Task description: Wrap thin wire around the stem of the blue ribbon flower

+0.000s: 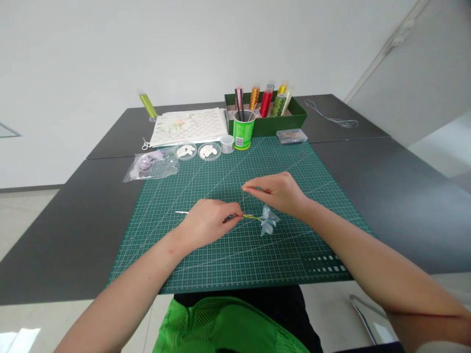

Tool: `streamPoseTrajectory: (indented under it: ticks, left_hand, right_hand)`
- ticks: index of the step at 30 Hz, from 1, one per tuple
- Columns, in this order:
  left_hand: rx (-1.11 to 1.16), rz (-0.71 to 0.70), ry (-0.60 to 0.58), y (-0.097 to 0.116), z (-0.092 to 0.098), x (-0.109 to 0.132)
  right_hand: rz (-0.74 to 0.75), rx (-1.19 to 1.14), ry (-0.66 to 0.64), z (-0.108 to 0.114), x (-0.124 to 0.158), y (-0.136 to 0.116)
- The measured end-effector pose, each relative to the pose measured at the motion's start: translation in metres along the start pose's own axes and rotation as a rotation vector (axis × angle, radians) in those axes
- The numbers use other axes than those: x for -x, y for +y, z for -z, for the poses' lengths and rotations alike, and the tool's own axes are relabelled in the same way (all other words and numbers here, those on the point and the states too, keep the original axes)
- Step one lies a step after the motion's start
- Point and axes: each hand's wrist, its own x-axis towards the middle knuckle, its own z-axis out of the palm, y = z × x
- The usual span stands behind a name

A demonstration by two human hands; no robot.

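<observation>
My left hand [209, 221] pinches a thin wire stem [252, 216] wrapped in yellow-green thread, held just over the green cutting mat [235, 255]. A pale blue flower [269, 221] of small petals sits at the stem's right end. My right hand [276, 191] hovers above the flower, its fingers pinched on a fine thread that runs down toward the stem. A bare end of the wire pokes out to the left of my left hand.
At the mat's far edge stand a green cup of tools [243, 130], a small white jar [227, 143], two dishes of white petals [198, 151] and a plastic bag [151, 165]. Behind are a green box of thread spools [268, 117], a patterned sheet [189, 126] and scissors [145, 144].
</observation>
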Motion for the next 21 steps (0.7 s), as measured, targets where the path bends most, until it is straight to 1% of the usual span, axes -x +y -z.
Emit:
streamPoseTrajectory:
  ticks: [8,11,14,17,19,21]
  left_hand:
    - [0.022,-0.021,0.045,-0.001,0.001,0.003]
    - [0.025,-0.046,0.088,-0.002,0.002,0.004]
    - [0.044,-0.082,0.182,-0.003,0.003,0.005]
    - [0.134,-0.078,0.306,-0.003,0.005,0.005]
    - [0.248,-0.017,0.399,-0.002,0.006,0.004]
    - [0.382,0.087,0.485,-0.001,0.008,0.003]
  right_hand:
    - [-0.079,-0.151,0.005,-0.004,-0.003,0.009]
    - [-0.163,-0.245,-0.032,-0.007,-0.003,0.013]
    - [-0.271,-0.382,-0.103,-0.010,-0.005,0.017]
    - [-0.311,-0.502,-0.172,-0.011,-0.006,0.019]
    - [-0.318,-0.524,-0.196,-0.012,-0.006,0.019]
    - [-0.331,-0.508,-0.190,-0.014,-0.005,0.018]
